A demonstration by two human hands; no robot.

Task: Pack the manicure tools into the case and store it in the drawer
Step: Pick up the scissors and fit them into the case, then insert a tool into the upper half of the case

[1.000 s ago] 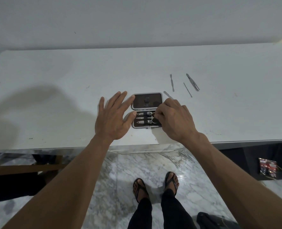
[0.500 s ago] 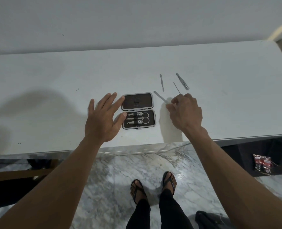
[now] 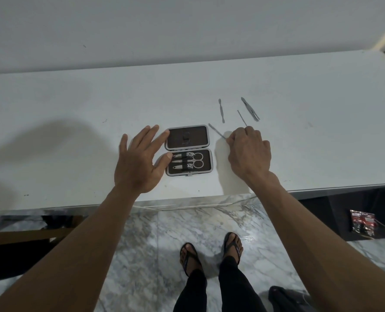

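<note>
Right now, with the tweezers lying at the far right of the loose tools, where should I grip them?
Pinch the tweezers across their narrow sides at mid-length, coming from above. They lie flat on the table, slanted, with a thin rod just left, so keep the fingers narrow.

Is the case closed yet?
No, the case lies open flat on the table, with scissors strapped in its near half and three loose tools beyond the right hand.

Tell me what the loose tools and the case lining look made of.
Loose tools, such as the tweezers: apparently metal, thin, grey and dull. Case lining: dark brown and matte, perhaps fabric or faux leather; it cannot be told which. Its rim is grey.
</note>
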